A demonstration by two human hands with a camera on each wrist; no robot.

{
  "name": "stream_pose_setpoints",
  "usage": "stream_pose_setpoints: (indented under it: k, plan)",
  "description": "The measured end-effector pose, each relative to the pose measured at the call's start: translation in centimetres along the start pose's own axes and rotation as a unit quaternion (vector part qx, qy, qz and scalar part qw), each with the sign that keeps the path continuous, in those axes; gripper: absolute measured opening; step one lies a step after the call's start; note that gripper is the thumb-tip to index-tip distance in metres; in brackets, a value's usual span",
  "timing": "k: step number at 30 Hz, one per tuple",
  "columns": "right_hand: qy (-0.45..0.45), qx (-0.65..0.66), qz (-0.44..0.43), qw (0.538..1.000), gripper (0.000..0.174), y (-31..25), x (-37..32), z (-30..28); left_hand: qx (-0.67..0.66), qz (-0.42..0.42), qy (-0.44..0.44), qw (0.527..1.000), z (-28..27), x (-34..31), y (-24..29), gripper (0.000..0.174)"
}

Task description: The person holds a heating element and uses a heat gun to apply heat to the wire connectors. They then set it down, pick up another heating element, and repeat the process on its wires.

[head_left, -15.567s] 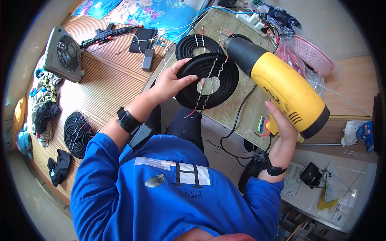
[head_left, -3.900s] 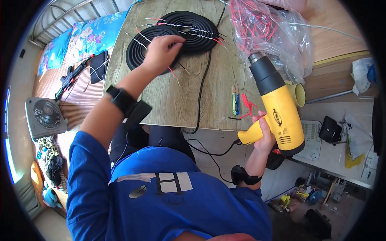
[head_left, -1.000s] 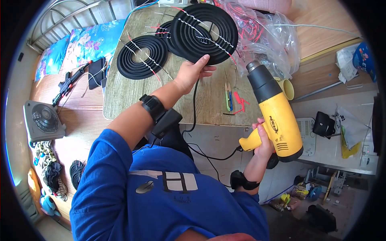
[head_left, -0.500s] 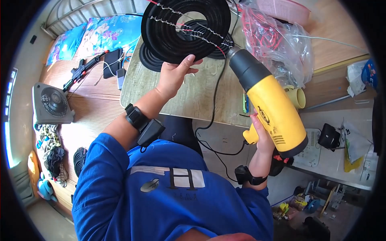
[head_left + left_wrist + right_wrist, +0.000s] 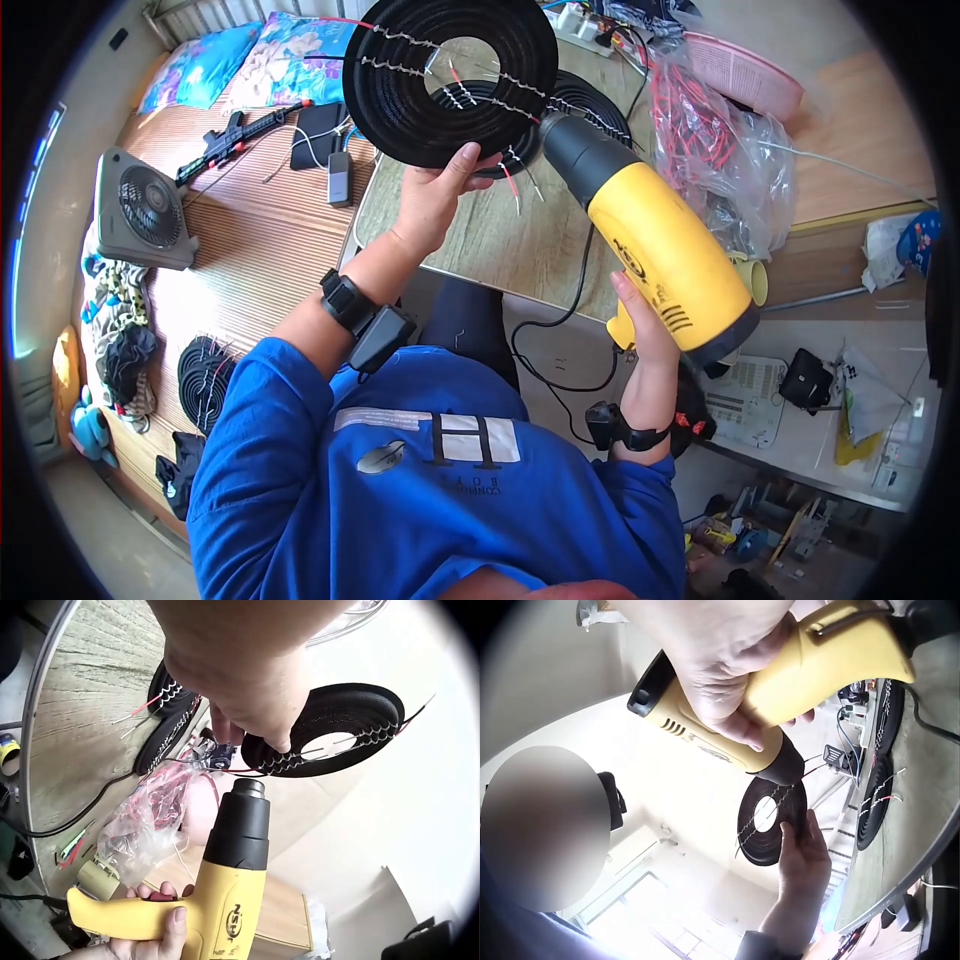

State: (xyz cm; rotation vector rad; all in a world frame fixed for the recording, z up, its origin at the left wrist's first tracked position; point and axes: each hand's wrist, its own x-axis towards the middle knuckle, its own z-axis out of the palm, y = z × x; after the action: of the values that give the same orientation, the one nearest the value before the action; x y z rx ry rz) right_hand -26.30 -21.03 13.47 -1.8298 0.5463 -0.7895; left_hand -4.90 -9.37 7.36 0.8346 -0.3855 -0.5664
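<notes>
My left hand (image 5: 428, 205) pinches the lower edge of a black corrugated speaker spider (image 5: 392, 105), thumb in front, fingers behind. Silvery braided leads cross the ring and end in red and black tips. My right hand (image 5: 650, 330) grips the handle of a yellow heat gun (image 5: 680, 250). Its dark nozzle end (image 5: 572, 148) overlaps the spider's right edge in the head view, near a lead tip. In the left wrist view, the fingers around the handle (image 5: 124, 919) lie by a red trigger (image 5: 160, 897). More spiders (image 5: 608, 100) lie on the table behind the held one.
A clear bag of red wires (image 5: 700, 130) and a pink basket (image 5: 745, 75) stand right of the wooden table (image 5: 480, 235). A yellow mug (image 5: 752, 280) is by the table's side. Another spider stack (image 5: 205, 385) and a fan (image 5: 148, 208) are left. A black cord (image 5: 575, 275) hangs over the front edge.
About four seconds ago my left hand was over the spiders on the table. It has since lifted one and brought it left, while the heat gun has come up to that spider's edge.
</notes>
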Motion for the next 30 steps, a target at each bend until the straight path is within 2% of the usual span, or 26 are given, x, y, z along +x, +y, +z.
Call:
stream_pose_setpoints:
  k: [4,7,8,11,14,17,21,25,30]
  plan:
    - [0.014,-0.006,-0.017,1.000,0.038,-0.3,0.1,1.4,-0.002,0.011,0.020,1.000,-1.6,-0.3,0.5,0.024]
    - [0.023,-0.008,-0.020,1.000,0.038,-0.7,0.2,2.1,0.079,0.065,0.081,0.991,-2.9,-0.3,0.5,0.025]
    - [0.029,-0.012,-0.018,0.999,0.038,-1.0,0.2,2.3,0.079,0.065,0.082,0.991,-3.2,-0.4,0.6,0.025]
    - [0.028,-0.009,0.006,1.000,0.040,-2.0,0.2,3.0,0.053,0.148,0.113,0.981,-4.1,-0.5,1.4,0.027]
    - [0.016,0.004,0.058,0.998,0.044,-2.4,0.1,3.6,0.063,0.149,0.136,0.977,-5.0,-0.9,2.2,0.029]
    - [-0.048,0.011,-0.010,0.999,0.044,-2.0,0.2,4.2,0.057,0.138,0.154,0.977,-6.2,-1.1,2.4,0.031]
    - [-0.046,-0.002,-0.058,0.997,0.032,-2.0,0.6,5.9,0.021,0.120,0.168,0.978,-7.5,-0.7,1.9,0.033]
    - [-0.108,-0.093,-0.087,0.986,0.042,-1.3,1.1,6.6,-0.002,0.127,0.166,0.978,-8.0,-0.8,2.0,0.033]
    - [-0.114,-0.045,-0.047,0.991,0.043,-1.3,1.7,7.0,0.002,0.122,0.161,0.979,-8.0,-1.0,2.2,0.033]
